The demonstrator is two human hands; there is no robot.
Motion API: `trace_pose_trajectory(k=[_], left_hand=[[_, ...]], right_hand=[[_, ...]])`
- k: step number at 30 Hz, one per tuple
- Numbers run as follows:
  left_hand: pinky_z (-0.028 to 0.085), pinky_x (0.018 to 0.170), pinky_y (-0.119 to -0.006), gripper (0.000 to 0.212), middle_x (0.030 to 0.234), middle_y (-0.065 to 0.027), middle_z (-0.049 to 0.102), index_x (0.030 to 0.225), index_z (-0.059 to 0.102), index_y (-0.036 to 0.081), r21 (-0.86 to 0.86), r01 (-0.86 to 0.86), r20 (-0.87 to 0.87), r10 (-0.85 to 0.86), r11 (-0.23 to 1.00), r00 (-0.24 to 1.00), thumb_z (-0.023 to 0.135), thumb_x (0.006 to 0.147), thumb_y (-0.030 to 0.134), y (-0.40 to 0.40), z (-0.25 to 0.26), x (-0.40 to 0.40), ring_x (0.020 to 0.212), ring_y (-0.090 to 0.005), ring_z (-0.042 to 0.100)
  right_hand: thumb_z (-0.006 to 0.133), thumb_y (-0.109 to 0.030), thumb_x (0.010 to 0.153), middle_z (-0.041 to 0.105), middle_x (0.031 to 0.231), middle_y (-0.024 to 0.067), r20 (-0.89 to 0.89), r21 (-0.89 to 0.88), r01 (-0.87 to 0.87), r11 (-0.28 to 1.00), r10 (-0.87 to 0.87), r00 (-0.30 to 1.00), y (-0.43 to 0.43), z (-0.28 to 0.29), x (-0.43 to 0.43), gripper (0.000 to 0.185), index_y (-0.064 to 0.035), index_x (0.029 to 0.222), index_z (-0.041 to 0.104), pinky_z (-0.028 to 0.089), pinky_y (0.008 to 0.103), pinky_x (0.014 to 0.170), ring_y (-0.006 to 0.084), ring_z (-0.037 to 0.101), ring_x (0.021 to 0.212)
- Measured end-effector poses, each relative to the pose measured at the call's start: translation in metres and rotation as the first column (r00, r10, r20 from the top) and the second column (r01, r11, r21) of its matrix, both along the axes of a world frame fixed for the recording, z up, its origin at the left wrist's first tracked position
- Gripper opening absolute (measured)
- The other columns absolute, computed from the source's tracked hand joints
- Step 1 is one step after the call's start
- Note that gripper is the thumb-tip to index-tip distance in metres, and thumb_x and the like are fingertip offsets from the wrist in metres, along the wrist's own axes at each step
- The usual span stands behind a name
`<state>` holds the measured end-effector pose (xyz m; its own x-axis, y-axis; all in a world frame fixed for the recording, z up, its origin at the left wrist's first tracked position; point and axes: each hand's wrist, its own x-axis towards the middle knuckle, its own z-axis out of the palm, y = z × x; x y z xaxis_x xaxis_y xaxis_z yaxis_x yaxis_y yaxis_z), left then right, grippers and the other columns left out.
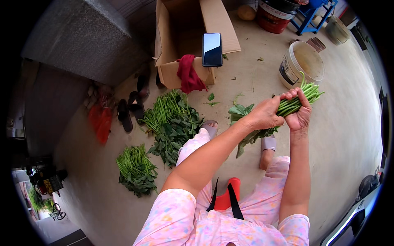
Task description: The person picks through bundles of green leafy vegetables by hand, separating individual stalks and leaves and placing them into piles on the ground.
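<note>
A bunch of leafy green stems point(311, 93) is held out ahead of me on the right, cut ends towards the upper right. Its broad leaves point(241, 112) hang down at the lower left. My left hand point(267, 111) grips the bunch at its middle, nearer the leaves. Around the stems closer to their ends, my right hand point(299, 115) is closed, its thumb pressed upward along them. On the floor to my left lie a large heap of the same greens point(175, 123) and a smaller pile point(137, 170).
An open cardboard box point(184, 72) stands ahead, with a dark red cloth point(191, 73) and a smartphone point(212, 50) at its edge. A white plastic bucket point(289, 66) is beyond my hands. Black slippers point(124, 115) and a red mesh bag point(101, 121) lie left.
</note>
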<state>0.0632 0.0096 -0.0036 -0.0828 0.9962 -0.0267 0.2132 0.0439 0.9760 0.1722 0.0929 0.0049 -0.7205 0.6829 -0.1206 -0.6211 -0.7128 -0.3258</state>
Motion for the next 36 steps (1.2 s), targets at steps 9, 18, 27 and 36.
trace_pose_trajectory(k=[9, 18, 27, 36], left_hand=[[0.046, 0.064, -0.041, 0.024, 0.074, -0.0214, 0.058, 0.079, 0.053, 0.0, 0.097, -0.131, -0.427, 0.16, 0.987, 0.89, 0.057, 0.059, 0.013, -0.013, 0.034, -0.011, 0.076, -0.0361, 0.057], [0.048, 0.059, -0.04, 0.017, 0.063, -0.0165, 0.058, 0.071, 0.052, 0.002, 0.187, -0.487, -0.678, 0.471, 0.853, 0.565, 0.061, 0.063, 0.015, -0.1, 0.083, -0.089, 0.065, -0.0324, 0.06], [0.043, 0.062, -0.046, 0.022, 0.065, -0.0203, 0.057, 0.075, 0.052, 0.0, -0.206, -0.895, -0.843, 0.392, 0.397, 0.368, 0.055, 0.061, 0.016, -0.363, 0.021, -0.183, 0.065, -0.0373, 0.057], [0.044, 0.06, -0.045, 0.027, 0.079, -0.0188, 0.058, 0.088, 0.053, -0.001, -0.252, -0.912, -0.947, 0.276, -0.323, 0.164, 0.057, 0.071, 0.02, -0.634, -0.059, -0.217, 0.071, -0.0355, 0.056]], right_hand=[[0.049, -0.021, 0.086, 0.052, 0.086, 0.011, -0.21, 0.068, -0.096, 0.993, 0.108, 0.972, 0.003, 0.004, -0.014, 0.022, 0.0006, 0.091, 0.047, 0.032, 0.037, 0.096, 0.0232, 0.048, 0.091], [0.06, -0.037, 0.077, 0.051, 0.113, 0.0084, 0.605, 0.412, -0.637, 0.651, 0.327, 0.726, -0.06, -0.005, -0.066, 0.054, -0.0016, 0.115, 0.046, 0.037, 0.0308, 0.087, 0.0166, 0.048, 0.103], [0.058, -0.025, 0.08, 0.06, 0.09, 0.0048, 0.929, 0.286, -0.848, 0.446, 0.089, 0.36, -0.076, -0.048, -0.084, 0.036, -0.001, 0.107, 0.051, 0.043, 0.0236, 0.069, 0.0106, 0.056, 0.075], [0.055, -0.024, 0.08, 0.06, 0.089, 0.0064, 0.994, 0.105, -0.946, 0.308, 0.002, 0.11, -0.087, -0.095, -0.105, 0.04, 0.0026, 0.108, 0.049, 0.042, 0.0242, 0.064, 0.0118, 0.056, 0.07]])
